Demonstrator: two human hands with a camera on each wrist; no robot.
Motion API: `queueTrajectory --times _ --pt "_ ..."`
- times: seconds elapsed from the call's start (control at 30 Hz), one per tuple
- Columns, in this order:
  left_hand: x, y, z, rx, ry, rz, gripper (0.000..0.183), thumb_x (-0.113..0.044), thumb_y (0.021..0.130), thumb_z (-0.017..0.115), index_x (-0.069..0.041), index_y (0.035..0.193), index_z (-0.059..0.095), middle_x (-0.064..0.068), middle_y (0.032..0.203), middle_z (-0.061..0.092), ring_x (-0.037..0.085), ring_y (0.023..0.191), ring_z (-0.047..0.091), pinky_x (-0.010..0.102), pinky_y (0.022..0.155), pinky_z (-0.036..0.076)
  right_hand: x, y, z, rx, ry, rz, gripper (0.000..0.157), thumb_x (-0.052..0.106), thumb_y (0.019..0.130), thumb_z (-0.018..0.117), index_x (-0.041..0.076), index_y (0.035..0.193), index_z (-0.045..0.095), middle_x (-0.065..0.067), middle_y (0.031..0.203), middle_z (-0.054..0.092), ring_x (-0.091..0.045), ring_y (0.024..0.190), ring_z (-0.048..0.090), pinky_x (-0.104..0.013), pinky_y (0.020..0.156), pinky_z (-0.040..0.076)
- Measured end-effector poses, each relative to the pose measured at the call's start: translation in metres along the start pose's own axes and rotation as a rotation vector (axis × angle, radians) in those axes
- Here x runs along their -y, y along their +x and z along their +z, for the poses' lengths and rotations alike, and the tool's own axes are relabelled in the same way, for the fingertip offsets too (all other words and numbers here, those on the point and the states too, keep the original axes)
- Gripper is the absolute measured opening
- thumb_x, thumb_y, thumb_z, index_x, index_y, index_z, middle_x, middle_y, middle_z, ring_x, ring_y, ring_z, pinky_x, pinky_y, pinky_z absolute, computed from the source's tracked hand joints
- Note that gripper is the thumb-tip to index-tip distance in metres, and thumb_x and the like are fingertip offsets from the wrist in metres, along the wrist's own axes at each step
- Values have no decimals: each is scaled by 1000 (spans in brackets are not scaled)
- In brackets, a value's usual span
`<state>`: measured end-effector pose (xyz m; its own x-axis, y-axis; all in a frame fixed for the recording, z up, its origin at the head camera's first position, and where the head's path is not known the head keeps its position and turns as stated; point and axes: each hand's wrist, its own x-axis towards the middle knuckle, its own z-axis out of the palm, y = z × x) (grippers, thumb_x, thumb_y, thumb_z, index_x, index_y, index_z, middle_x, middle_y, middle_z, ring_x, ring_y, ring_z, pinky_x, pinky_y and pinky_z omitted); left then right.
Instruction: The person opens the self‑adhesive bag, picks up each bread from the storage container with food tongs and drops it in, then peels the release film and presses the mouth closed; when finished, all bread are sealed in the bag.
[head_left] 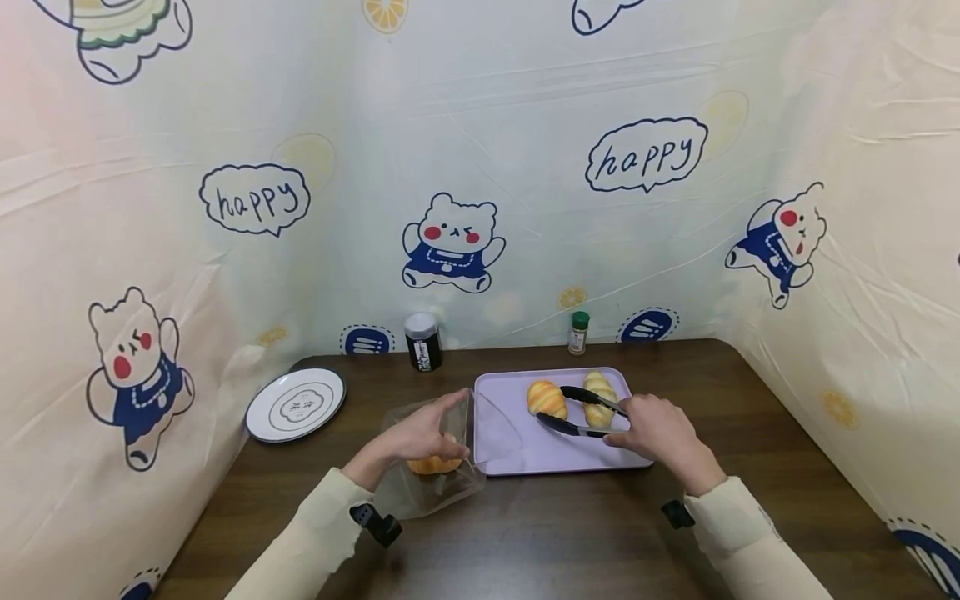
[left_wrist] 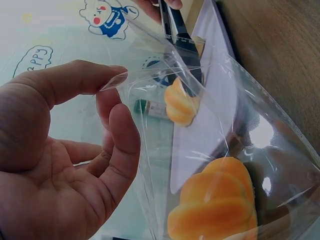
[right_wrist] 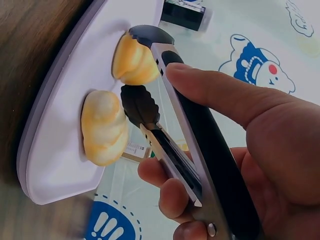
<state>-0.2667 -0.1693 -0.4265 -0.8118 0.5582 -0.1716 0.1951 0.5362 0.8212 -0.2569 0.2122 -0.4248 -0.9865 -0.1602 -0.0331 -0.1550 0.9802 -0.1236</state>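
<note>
— Surroundings?
— A round white plate [head_left: 296, 405] lay at the head frame's left. Lower centre, a clear plastic bag [head_left: 450, 493], pinched by the left hand [head_left: 422, 435], overlapped the lilac rectangular tray [head_left: 555, 457], where the right hand [head_left: 662, 432] gripped black-and-silver tongs [head_left: 559, 424] at an orange-striped roll [head_left: 546, 399].
— Wrist views?
— Only the left showed the pinch.

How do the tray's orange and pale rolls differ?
The orange roll is rounder and deeper-coloured; the pale roll is longer and creamier. In the head view, the tips of the tongs flank the orange roll; one arm crosses the pale roll. Both lie on the tray.
</note>
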Motion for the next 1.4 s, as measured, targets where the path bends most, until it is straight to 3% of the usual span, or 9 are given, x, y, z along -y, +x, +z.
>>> queueTrajectory --times 0.1,0.2,0.27,0.4,0.53,0.6,0.8,1.03,1.4 --pt "0 0 0 1 6 0 98 -9 85 76 -8 160 14 24 126 55 21 67 68 32 65 54 0 0 -1 2 -3 5 59 51 75 82 4 108 71 -6 81 62 -21 68 51 -35 57 43" --pt "1 0 0 1 11 4 98 -10 85 76 -7 160 14 22 117 60 28 67 68 33 66 55 1 -1 -1 -1 -11 -2 58 51 75 82 4 106 71 -7 82 63 -21 68 51 -36 57 45" --pt "2 0 1 -4 18 12 98 -10 84 77 -7 160 15 24 125 59 33 68 68 34 66 55 1 -1 -1 -3 -17 -5 58 51 76 82 4 107 71 -7 83 64 -21 68 51 -36 57 45" --pt "3 0 1 -23 39 31 97 -10 83 78 -6 159 19 23 153 35 33 65 66 31 62 54 0 -1 1 2 -17 -5 58 50 76 82 5 110 71 -6 82 62 -21 69 50 -35 57 42" --pt "2 1 2 -30 51 29 96 -10 82 78 -6 159 21 19 161 28 24 62 65 26 58 52 0 -4 -3 10 -4 -7 63 51 76 81 4 117 70 -8 90 67 -21 72 53 -36 60 46" --pt "2 1 2 -35 47 20 96 -10 82 78 -6 159 21 18 161 27 26 62 66 27 58 51 0 -6 -6 7 6 -16 67 51 76 81 4 122 69 -13 101 70 -22 75 56 -41 65 52" --pt "2 2 3 -57 63 -5 97 -11 81 80 -7 159 21 20 160 29 36 70 69 28 60 52 1 -14 -21 -27 47 -69 70 52 78 80 3 127 67 -19 119 70 -28 92 66 -55 82 56" --pt "1 4 3 -66 62 -17 99 -10 80 80 -7 159 20 22 156 33 24 66 69 28 62 54 4 -25 -33 -68 56 -132 71 53 78 79 3 128 67 -18 121 70 -31 99 68 -55 87 55" --pt "3 6 2 -58 55 -11 100 -13 82 80 -7 160 17 25 152 37 29 72 71 28 71 54 11 -44 -50 -159 66 -285 70 56 76 79 6 125 69 -15 120 71 -32 104 69 -52 88 56"
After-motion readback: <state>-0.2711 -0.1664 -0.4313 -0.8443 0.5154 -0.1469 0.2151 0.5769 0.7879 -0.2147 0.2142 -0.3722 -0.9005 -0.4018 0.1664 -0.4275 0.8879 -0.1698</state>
